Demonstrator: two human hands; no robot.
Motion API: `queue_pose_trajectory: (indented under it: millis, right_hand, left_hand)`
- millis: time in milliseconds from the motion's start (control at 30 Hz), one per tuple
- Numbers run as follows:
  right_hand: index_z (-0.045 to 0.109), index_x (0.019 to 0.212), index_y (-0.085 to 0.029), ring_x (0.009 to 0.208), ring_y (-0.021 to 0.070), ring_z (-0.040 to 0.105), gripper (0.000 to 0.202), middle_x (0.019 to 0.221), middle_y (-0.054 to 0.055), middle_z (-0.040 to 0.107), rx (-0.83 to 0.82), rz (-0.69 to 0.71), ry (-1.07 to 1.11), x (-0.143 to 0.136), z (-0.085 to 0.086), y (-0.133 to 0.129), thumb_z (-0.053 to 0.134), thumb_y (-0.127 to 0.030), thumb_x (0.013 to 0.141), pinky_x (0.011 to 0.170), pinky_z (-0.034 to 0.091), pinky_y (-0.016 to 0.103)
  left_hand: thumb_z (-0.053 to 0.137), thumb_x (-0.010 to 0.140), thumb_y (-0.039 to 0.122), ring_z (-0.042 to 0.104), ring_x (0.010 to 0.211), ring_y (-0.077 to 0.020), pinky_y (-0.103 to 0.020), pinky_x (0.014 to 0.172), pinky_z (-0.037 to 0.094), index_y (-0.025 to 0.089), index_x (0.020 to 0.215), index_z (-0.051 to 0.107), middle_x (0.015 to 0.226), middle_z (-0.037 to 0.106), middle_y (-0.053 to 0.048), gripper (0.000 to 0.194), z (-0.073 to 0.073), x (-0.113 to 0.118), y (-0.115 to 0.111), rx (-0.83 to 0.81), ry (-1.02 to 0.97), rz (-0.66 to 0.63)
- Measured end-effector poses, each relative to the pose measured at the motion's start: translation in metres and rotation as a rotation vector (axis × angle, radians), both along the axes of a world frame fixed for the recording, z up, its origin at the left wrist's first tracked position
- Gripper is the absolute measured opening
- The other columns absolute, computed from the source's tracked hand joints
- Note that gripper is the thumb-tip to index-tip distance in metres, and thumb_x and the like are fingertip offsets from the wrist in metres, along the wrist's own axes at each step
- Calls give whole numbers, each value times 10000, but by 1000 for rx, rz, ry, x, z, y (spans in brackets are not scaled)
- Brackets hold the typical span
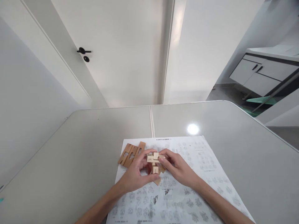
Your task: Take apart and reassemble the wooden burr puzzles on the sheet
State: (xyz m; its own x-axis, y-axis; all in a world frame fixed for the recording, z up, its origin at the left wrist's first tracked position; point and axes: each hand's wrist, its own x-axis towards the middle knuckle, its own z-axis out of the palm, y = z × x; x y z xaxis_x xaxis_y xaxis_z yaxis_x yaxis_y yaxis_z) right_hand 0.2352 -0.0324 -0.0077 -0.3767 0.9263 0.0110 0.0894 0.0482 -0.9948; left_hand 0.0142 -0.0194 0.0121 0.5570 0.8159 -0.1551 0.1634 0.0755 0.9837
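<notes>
Between my two hands are several interlocking wooden puzzle pieces (150, 159), pale at their square ends and partly joined. My left hand (135, 172) is closed around them from the left, thumb at the lower block and forefinger at the top. From the right, my right hand (175, 165) pinches the upper part between thumb and fingers. More wood shows beneath, partly hidden by the hands. Left of my left hand lie flat brown notched wooden pieces (128, 154) side by side on a large printed sheet (198, 193).
The sheet, with rows of small diagrams and a few torn spots, lies on a grey table (70, 161) with a seam down its middle. Beyond its far edge stands a white door (121, 56) with a black handle (84, 51). A white cabinet (261, 74) is at right.
</notes>
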Motion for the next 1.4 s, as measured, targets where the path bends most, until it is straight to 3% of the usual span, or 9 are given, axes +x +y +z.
queue_pose_trajectory:
  millis: [167,467,667,767,867,1033,1133,1233,1400]
  right_hand:
    - [650,1030,-233,617,146,420,368,706,-32,501,-12,12,28,-1,1,1,496,-563,1082,610,343,296]
    - [684,1144,-236,715,180,538,435,844,33,641,3,-21,-4,-3,0,-1,466,-606,1074,638,433,303]
    - [649,1175,-229,654,165,469,450,754,-11,540,-42,-80,-15,-5,-9,0,493,-634,1053,602,392,291]
    - [605,1239,-240,663,164,465,439,748,-34,477,-52,-120,23,-4,-12,1,495,-624,1057,622,399,291]
    - [618,1121,-237,630,155,423,388,718,-46,432,-23,-168,-46,-1,-10,3,471,-593,1077,600,370,290]
    - [606,869,-228,632,151,434,342,762,-14,500,202,-26,-320,7,-3,4,573,-514,1054,585,355,294]
    - [666,965,-237,768,185,547,321,949,36,567,322,111,-371,9,-2,4,762,-540,928,639,455,304]
    - [695,1062,-251,935,245,606,447,1102,75,582,372,179,-388,11,-2,4,906,-528,780,743,542,358]
    - [698,1089,-251,936,239,623,295,1154,87,596,389,202,-399,15,-5,6,859,-335,856,771,572,379]
  left_hand:
    - [804,871,280,713,1038,-243,-402,893,574,318,1410,505,1163,705,-52,617,-4,-2,1,22,-16,-21]
    - [809,862,289,716,1039,-247,-401,881,592,292,1396,511,1158,696,-65,612,-8,-3,0,22,-26,0]
    - [833,845,316,671,783,-181,-363,798,565,288,1423,494,899,702,8,670,-3,0,-2,-17,20,46]
    - [847,838,328,676,828,-186,-359,816,558,277,1435,479,960,727,-16,702,-3,0,-1,-46,2,93]
    - [833,850,349,673,843,-189,-331,754,554,251,1427,477,1030,732,-51,684,-4,0,2,-72,-63,165]
    - [792,894,356,580,673,-117,-299,656,522,213,1391,497,1084,724,-79,595,-4,1,8,-94,-186,233]
    - [792,900,346,546,627,-96,-301,650,506,207,1386,499,1062,721,-73,584,-4,2,9,-95,-221,250]
    - [790,906,347,553,623,-99,-310,656,503,207,1390,496,1042,716,-67,583,-5,1,8,-95,-221,246]
    - [793,898,364,557,622,-101,-310,655,495,211,1370,518,1065,718,-73,568,-4,2,7,-100,-218,253]
